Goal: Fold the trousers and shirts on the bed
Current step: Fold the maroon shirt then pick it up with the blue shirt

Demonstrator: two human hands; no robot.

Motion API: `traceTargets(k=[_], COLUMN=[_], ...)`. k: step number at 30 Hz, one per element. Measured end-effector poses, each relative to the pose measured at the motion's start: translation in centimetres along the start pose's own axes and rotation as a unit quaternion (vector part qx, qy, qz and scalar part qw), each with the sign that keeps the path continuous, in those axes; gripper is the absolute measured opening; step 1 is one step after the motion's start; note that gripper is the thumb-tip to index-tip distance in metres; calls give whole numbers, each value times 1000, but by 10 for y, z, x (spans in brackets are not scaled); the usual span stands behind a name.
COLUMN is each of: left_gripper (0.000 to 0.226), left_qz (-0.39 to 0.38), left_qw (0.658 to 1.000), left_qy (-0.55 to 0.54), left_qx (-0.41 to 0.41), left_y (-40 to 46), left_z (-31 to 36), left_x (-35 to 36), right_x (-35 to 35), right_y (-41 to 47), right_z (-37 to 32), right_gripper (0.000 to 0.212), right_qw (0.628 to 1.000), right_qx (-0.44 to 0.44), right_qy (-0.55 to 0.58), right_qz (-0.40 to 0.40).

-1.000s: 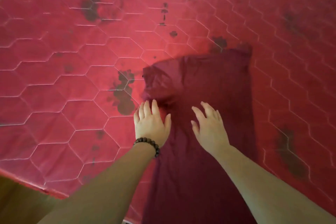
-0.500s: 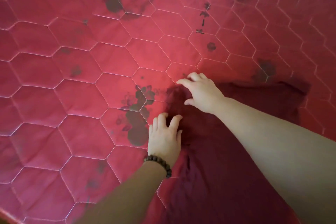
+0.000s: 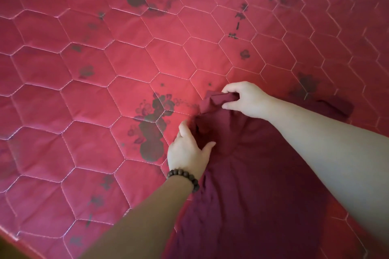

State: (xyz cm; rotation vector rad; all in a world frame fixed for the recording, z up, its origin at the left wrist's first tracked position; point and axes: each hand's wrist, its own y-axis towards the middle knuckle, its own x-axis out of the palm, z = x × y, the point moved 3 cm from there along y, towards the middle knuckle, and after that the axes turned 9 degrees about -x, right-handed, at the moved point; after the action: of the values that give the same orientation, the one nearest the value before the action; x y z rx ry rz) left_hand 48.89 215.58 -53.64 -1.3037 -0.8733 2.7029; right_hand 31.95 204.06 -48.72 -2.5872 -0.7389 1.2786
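A dark maroon garment lies spread on the red quilted bed, running from the bottom edge up toward the centre right. My right hand grips a bunched corner of it at its far left end, fingers curled round the cloth. My left hand, with a bead bracelet on the wrist, rests on the garment's left edge just below; its fingertips are tucked into the fabric folds and hidden. The cloth puckers between the two hands.
The bed cover has hexagonal stitching and dark flower prints. Its near left corner and edge show at the bottom left, with darker floor beyond.
My right hand reached forward and closed on the garment's far left corner, bunching it. My left hand shifted up along the left edge. The view moved closer to the bed.
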Motion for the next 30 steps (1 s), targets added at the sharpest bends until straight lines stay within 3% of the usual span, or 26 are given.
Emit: traceTargets(k=[3, 7, 11, 15, 18, 21, 23, 25, 27, 30], left_gripper=[32, 18, 30, 34, 35, 45, 60, 72, 78, 71], left_qz=[22, 54, 43, -73, -99, -75, -65, -48, -24, -16], left_qw=[998, 994, 969, 937, 929, 927, 925, 935, 946, 952], left_qy=[64, -19, -20, 51, 99, 129, 153, 149, 142, 165], left_qx=[18, 90, 244, 339, 344, 343, 340, 318, 290, 259], left_y=[-1, -18, -44, -71, -82, -86, -87, -86, -83, -76], left_z=[6, 16, 30, 29, 18, 14, 13, 13, 14, 17], left_x=[0, -5, -4, 15, 26, 30, 32, 32, 32, 33], right_x=[-8, -25, -31, -9, 10, 20, 25, 29, 32, 30], right_y=[-10, -37, -78, -124, -144, -149, -151, -153, -156, -159], right_z=[-1, 4, 26, 57, 70, 74, 74, 73, 74, 79], right_gripper=[18, 12, 30, 43, 38, 29, 39, 39, 25, 16], right_qw=[1000, 997, 995, 991, 978, 930, 904, 907, 922, 945], right_qx=[-8, -25, 37, 123, 189, 286, 330, 332, 314, 277], right_qy=[-6, -53, -48, -28, 34, 176, 225, 217, 192, 130], right_qz=[9, 42, 75, 40, 87, 148, 150, 139, 122, 116])
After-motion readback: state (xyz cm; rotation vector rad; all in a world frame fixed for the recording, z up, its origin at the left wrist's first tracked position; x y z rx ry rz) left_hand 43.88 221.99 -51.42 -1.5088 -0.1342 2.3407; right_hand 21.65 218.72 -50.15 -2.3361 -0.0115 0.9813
